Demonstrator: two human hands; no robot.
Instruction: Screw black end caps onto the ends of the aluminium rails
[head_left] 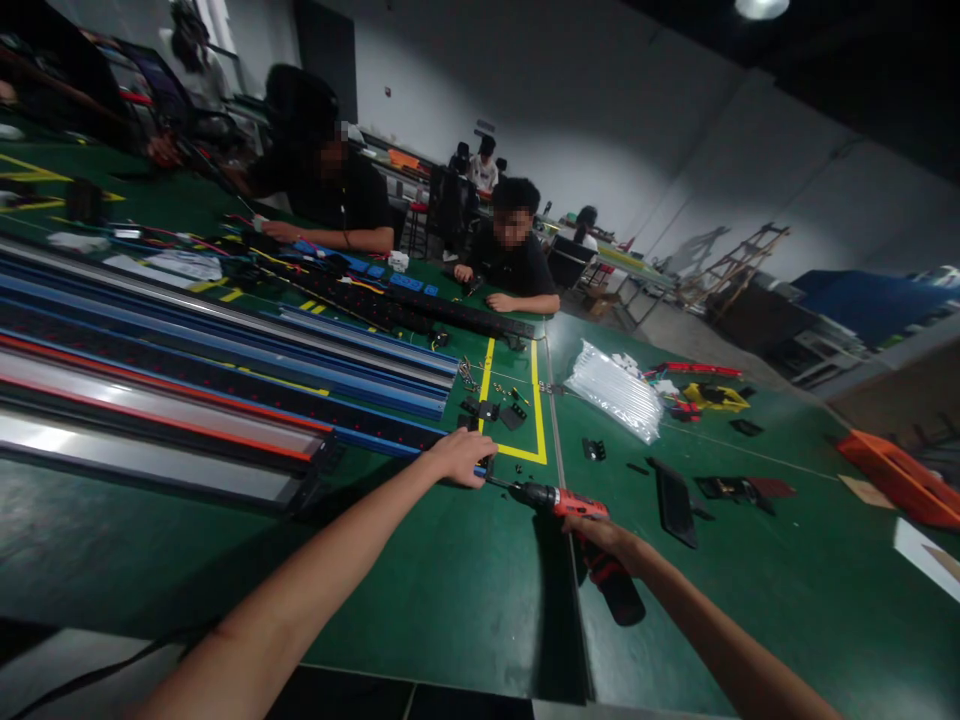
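Observation:
My right hand (600, 535) is closed round the grip of a red and black cordless drill (581, 530), whose bit points left. My left hand (463, 455) is closed on the end of a blue rail (375, 435), right where the drill bit meets it, beside a small black end piece (487, 410). Several long blue, black, red and silver rails (187, 390) lie side by side across the green table (465, 590), running away to the left.
Small black brackets and screws (510, 400) lie inside a yellow-taped square. A clear plastic bag (615, 390), black plates (675, 500), red tools and an orange tray (900, 475) sit to the right. Two people sit across the table at work; others are further back.

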